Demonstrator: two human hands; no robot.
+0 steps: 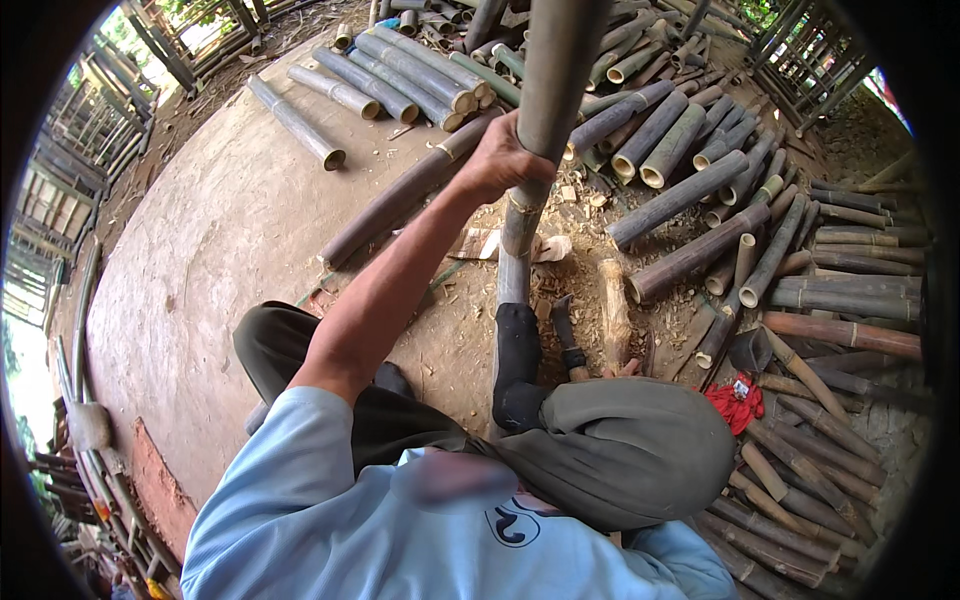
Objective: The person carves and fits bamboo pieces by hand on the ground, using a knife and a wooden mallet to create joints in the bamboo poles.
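Note:
My left hand (505,165) is wrapped round a thick grey-brown bamboo pole (545,90), which stands nearly upright in front of me. Its lower part (513,275) runs down to my leg in a black sock (517,350). Only a sliver of my right hand (624,369) shows past my bent right knee; its grip is hidden. Close to it is a dark-bladed knife (563,322) with a wooden handle, partly covered by the knee. A pale, chipped wooden post (613,310) rises beside the knife among shavings.
Cut bamboo lengths (420,75) lie at the far side, with a large pile (680,140) at far right and more poles (850,290) stacked along the right. A long bamboo (395,200) lies behind my left forearm. Red cloth (737,403) sits by my right knee. Shavings cover the ground.

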